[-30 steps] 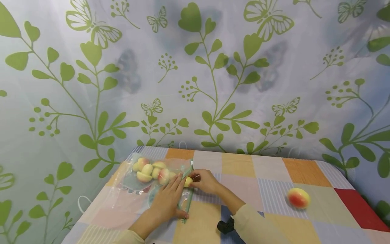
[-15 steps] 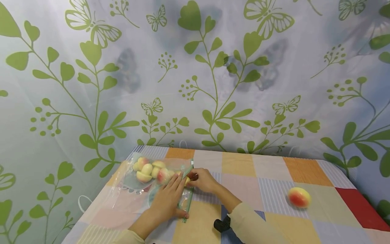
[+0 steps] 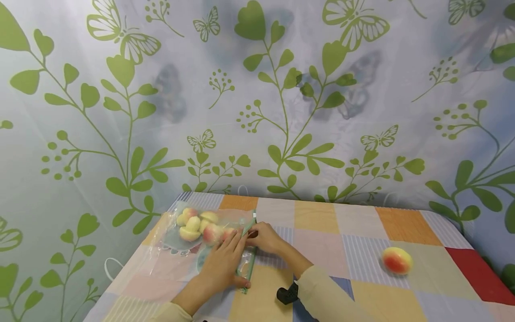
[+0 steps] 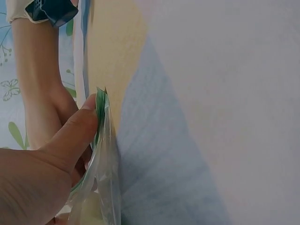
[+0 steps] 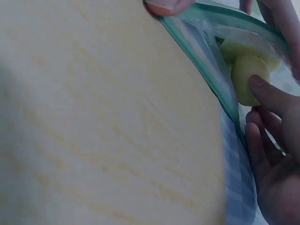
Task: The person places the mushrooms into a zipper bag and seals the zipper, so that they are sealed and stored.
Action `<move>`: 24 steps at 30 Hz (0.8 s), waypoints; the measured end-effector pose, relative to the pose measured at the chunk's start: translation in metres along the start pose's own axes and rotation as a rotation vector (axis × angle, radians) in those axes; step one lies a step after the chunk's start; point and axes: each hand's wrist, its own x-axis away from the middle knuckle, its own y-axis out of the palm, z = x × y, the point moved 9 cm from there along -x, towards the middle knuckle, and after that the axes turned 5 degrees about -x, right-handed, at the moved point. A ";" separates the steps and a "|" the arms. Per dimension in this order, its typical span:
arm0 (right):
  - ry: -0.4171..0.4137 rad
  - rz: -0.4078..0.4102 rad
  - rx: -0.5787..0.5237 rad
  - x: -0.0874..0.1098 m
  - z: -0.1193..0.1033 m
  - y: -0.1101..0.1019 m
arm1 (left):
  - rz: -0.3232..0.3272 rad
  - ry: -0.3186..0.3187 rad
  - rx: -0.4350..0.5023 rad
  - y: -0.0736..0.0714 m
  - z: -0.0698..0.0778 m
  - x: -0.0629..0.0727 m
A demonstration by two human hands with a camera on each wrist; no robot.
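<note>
A clear zip bag [image 3: 169, 264] with a green zip edge lies on the left of the table, holding several yellow-and-red toy mushrooms [image 3: 190, 233]. My left hand [image 3: 219, 266] lies on the bag with straight, spread fingers, its thumb on the green edge in the left wrist view. My right hand [image 3: 265, 238] reaches into the bag's mouth. Its thumb and fingers pinch a yellow-green mushroom [image 5: 251, 79] by the stem, as the right wrist view shows; that mushroom is hidden in the head view.
A loose yellow-and-red piece [image 3: 397, 260] of similar colour lies on the right of the patchwork tablecloth [image 3: 322, 248]. A printed curtain [image 3: 281, 98] hangs behind the table. A black wrist device [image 3: 287, 294] sits by the right sleeve.
My right hand has pushed slightly left, taking the pinched mushroom from the bag's mouth farther inside. Mushrooms in the bag have shifted a little. My left hand stays in place.
</note>
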 end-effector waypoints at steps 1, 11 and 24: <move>0.002 0.003 0.013 -0.001 0.000 0.001 | -0.001 -0.004 0.000 0.000 0.000 0.000; 0.021 -0.006 0.137 -0.007 0.001 0.012 | 0.029 -0.038 -0.067 -0.004 -0.002 0.000; -0.022 -0.052 -0.021 -0.002 -0.006 0.010 | 0.019 -0.033 -0.045 -0.001 -0.002 0.002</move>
